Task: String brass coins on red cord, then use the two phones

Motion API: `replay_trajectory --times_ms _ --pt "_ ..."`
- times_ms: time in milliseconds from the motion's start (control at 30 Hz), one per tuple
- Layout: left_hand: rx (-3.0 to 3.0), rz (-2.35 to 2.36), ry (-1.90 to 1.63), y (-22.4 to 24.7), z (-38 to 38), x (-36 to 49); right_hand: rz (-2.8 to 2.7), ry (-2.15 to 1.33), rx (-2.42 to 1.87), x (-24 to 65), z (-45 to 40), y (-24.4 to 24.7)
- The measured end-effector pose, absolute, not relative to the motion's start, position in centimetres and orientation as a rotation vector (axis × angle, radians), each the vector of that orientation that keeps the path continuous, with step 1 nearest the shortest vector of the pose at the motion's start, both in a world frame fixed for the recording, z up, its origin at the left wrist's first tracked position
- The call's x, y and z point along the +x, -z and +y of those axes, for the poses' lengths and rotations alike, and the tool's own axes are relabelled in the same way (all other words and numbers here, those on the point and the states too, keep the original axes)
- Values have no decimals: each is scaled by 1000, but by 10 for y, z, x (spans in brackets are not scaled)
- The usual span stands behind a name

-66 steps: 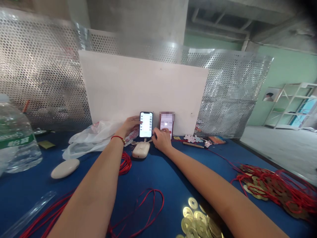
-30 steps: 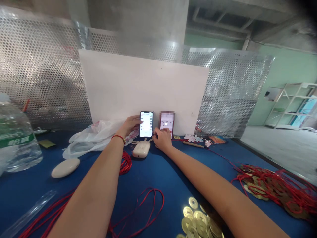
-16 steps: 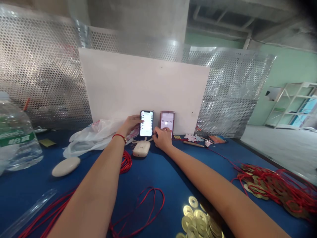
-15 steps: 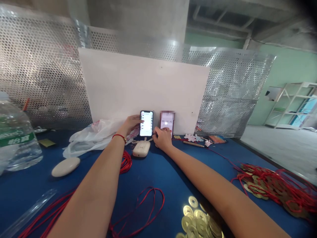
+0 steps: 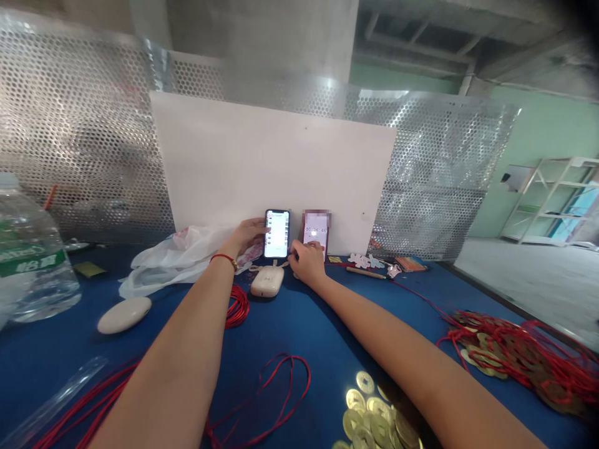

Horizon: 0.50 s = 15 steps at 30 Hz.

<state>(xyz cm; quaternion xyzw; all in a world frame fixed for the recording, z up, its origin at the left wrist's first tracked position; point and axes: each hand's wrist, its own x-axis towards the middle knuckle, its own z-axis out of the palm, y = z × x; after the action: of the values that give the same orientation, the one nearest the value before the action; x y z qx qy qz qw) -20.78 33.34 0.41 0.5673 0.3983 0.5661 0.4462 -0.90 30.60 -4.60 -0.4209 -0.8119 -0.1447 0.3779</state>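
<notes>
A smartphone (image 5: pixel 277 234) with a lit screen showing a list stands upright against the white board. My left hand (image 5: pixel 250 234) holds its left edge, the thumb lying at the side of the screen. My right hand (image 5: pixel 307 260) rests by the phone's lower right corner, its fingers curled; what they hold, if anything, is hidden. Behind that hand stands a second phone (image 5: pixel 316 226) in a red case with a running timer, its lower part partly covered. A cream rounded case (image 5: pixel 267 282) lies just in front of the first phone.
Gold coins (image 5: pixel 369 418) are piled near the front. Red cord (image 5: pixel 299 399) loops beside them, and a coil (image 5: pixel 238 307) lies by my left forearm. Coins strung on red cord (image 5: pixel 519 355) lie right. A plastic bag (image 5: pixel 163 262), an oval cream object (image 5: pixel 124 314) and a water bottle (image 5: pixel 35 262) are left.
The timer on the red-cased phone has advanced by about a second. Both hands stay in nearly the same place.
</notes>
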Motion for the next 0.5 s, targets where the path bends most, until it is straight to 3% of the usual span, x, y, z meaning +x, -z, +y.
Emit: replay_trajectory --times_ms 500 --pt "1417 988 -1448 -5 333 -204 -2060 375 -1070 -9 307 46"
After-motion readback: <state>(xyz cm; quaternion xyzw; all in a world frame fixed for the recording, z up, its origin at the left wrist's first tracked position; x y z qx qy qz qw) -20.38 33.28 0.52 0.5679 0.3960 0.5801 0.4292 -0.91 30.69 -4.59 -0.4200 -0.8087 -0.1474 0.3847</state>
